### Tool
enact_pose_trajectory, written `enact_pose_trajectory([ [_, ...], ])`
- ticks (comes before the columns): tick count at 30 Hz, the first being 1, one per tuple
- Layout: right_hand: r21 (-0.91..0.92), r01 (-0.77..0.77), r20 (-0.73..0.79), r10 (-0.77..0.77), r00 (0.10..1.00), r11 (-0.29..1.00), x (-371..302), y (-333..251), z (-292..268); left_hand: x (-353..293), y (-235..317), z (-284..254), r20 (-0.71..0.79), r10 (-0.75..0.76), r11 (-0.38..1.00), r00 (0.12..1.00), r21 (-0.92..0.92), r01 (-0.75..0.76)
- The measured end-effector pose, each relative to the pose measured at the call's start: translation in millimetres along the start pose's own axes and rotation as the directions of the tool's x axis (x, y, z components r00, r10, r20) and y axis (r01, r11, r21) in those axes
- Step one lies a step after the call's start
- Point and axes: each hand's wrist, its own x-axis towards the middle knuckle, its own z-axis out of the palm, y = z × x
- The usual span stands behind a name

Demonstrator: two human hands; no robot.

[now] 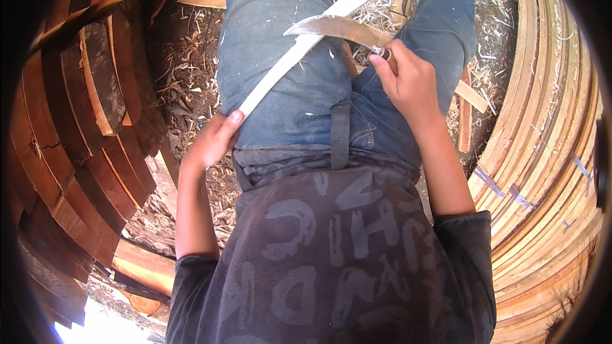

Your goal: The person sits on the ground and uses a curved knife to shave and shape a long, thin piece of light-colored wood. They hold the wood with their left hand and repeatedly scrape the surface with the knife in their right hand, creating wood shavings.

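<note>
A long pale strip of wood [280, 71] slants across my thighs, from the lower left up to the top right. Its near end is gripped by my left hand [218, 138], thumb on top, beside my left hip. My right hand [408, 81] is wrapped around the dark handle of a curved knife [338, 27]. The broad blade points left and crosses over the strip above my left thigh, touching it or very close to it. My fingers partly hide the handle.
Dark brown wood pieces [48, 146] are stacked along the left. Long pale strips [535, 108] lie bundled on the right, with bits of clear tape. Shavings [191, 79] cover the ground around my legs. A loose wood piece [470, 97] lies beside my right thigh.
</note>
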Motion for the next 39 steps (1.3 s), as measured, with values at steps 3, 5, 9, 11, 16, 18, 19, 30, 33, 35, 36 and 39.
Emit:
enact_pose_trajectory([
  [3, -0.003, 0.043, 0.023, -0.043, 0.999, 0.999, 2.7, 2.6, 0.1, 2.0, 5.8, -4.1, 0.036, -0.063, 0.998, 0.997, -0.005, 0.063],
  [5, -0.01, 0.089, 0.06, -0.088, 0.994, 0.996, 2.9, 1.6, -1.4, 1.9, 7.4, -6.5, 0.058, -0.102, 0.995, 0.993, -0.005, 0.103],
  [9, -0.025, 0.085, 0.055, -0.083, 0.995, 0.996, 0.4, 0.9, 2.5, 2.9, 4.9, -8.3, 0.121, -0.173, 0.98, 0.977, -0.075, 0.183],
  [11, -0.047, 0.082, 0.062, -0.079, 0.995, 0.996, 0.1, 5.1, 4.9, 4.3, 4.2, -8.8, 0.156, -0.181, 0.974, 0.971, -0.112, 0.199],
  [16, -0.142, 0.071, -0.028, -0.076, 0.997, 0.987, 5.5, 9.4, 7.0, 2.4, 8.2, -7.9, 0.193, -0.157, 0.968, 0.969, -0.166, 0.19],
  [18, -0.201, 0.011, -0.072, -0.026, 0.997, 0.98, 7.7, 10.8, 6.8, 4.3, 9.0, -7.3, 0.191, -0.143, 0.969, 0.971, -0.171, 0.176],
  [19, -0.225, -0.042, -0.1, 0.02, 0.995, 0.973, 9.8, 13.6, 6.2, 4.8, 9.2, -7.1, 0.191, -0.135, 0.97, 0.972, -0.172, 0.169],
  [30, 0.017, -0.237, -0.071, 0.238, 0.969, 0.971, 25.3, 42.4, -43.6, 6.4, 5.0, -8.1, 0.28, -0.126, 0.951, 0.952, -0.239, 0.196],
  [33, -0.019, 0.02, 0.077, -0.018, 0.997, 1.0, 7.8, 17.3, -17.1, 8.0, 4.7, -8.6, 0.281, -0.119, 0.956, 0.952, -0.227, 0.186],
  [35, 0.011, 0.061, 0.08, -0.061, 0.995, 0.998, 5.2, 7.7, -1.6, 7.6, 6.6, -8.8, 0.282, -0.124, 0.954, 0.951, -0.23, 0.193],
  [36, -0.022, 0.089, 0.053, -0.088, 0.995, 0.996, 6.4, 9.5, 2.9, 7.1, 7.6, -9.4, 0.281, -0.127, 0.953, 0.951, -0.233, 0.196],
  [39, -0.143, 0.157, -0.024, -0.162, 0.987, 0.977, 17.6, 19.4, 10.8, 7.6, 9.8, -10.2, 0.317, -0.144, 0.93, 0.937, -0.281, 0.238],
])
